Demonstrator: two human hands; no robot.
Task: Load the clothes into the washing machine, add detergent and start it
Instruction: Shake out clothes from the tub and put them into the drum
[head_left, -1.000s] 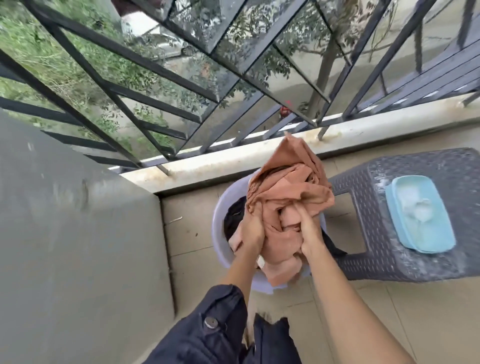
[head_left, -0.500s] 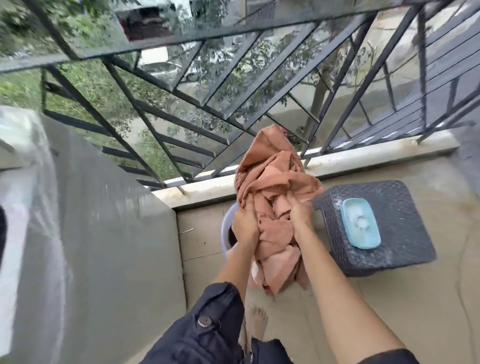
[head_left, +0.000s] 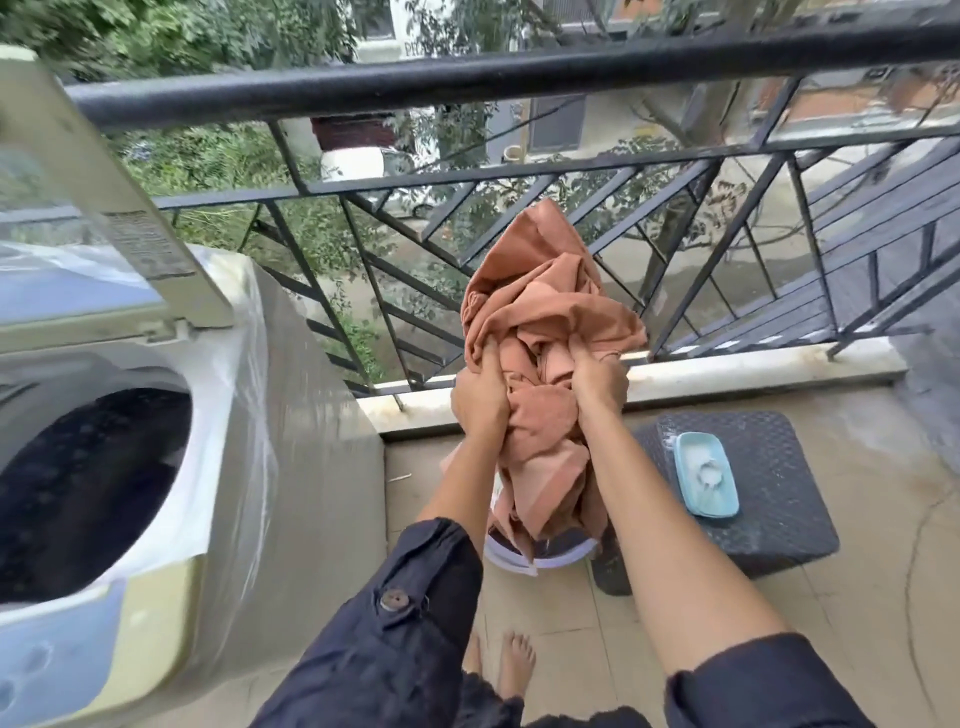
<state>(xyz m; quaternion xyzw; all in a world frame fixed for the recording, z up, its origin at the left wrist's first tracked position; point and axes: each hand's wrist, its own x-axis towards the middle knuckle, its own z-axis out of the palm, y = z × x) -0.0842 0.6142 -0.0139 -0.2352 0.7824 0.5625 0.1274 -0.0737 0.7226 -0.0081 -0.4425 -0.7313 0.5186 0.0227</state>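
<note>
Both fists clenched: left hand (head_left: 480, 400), right hand (head_left: 597, 382) gripping bunched orange cloth (head_left: 545, 306).

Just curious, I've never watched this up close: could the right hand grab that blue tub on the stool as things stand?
Probably not yet. The right hand and left hand both grip the orange cloth. The blue tub sits uncovered on the stool.

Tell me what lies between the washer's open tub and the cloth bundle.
In the head view: only the washing machine's own plastic-wrapped side, then open air to the orange clothes.
</note>
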